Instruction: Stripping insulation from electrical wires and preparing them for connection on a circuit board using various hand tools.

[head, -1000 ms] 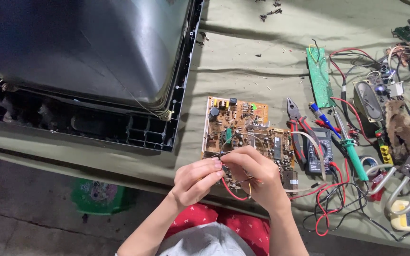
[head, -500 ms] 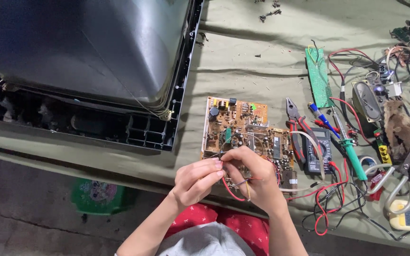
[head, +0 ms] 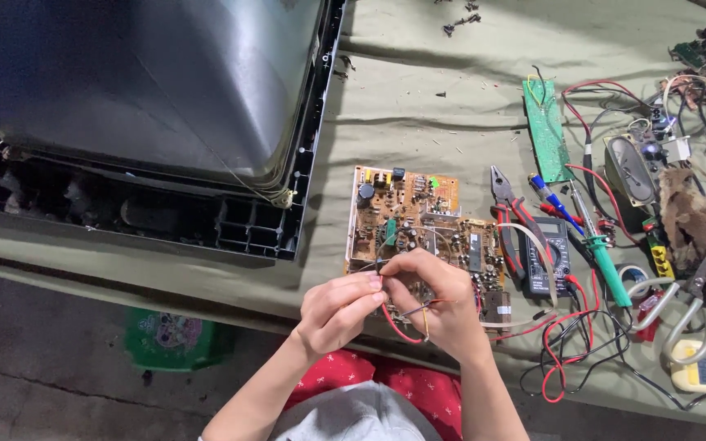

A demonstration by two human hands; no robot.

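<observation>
Where olive cloth [head: 418,90] covers table, circuit board [head: 418,220] lies flat.

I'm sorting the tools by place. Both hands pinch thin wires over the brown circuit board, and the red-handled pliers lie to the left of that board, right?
Not quite. In the head view both the left hand and the right hand do pinch the thin wires over the brown circuit board, but the red-handled pliers lie to the right of that board, beside the multimeter.

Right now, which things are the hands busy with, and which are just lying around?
Busy with: left hand and right hand pinching thin wires at the brown circuit board.

Lying around: pliers, multimeter, green circuit board, scissors, old television.
</observation>
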